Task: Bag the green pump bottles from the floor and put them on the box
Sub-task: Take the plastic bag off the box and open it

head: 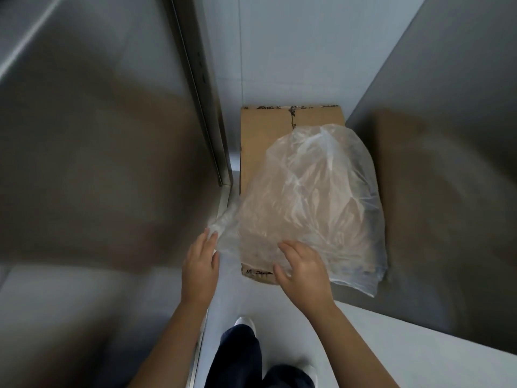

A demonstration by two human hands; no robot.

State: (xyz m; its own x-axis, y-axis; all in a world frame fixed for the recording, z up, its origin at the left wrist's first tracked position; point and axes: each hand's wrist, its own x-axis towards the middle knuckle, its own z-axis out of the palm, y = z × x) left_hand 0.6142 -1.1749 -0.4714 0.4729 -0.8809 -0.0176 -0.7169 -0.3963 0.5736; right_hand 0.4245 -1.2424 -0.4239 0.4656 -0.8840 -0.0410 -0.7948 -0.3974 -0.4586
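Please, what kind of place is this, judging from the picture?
Probably a storage or utility corner indoors: a taped cardboard box stands on a pale floor in a narrow gap between grey metal panels.

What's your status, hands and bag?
Left hand touching clear plastic bag edge, grip unclear; right hand spread on it. Bag lies on brown cardboard box. No green bottles visible.

We find the bag (316, 197) on the box (265, 135), the box on the floor (293, 331) between left panel (98, 163) and right panel (447, 163).
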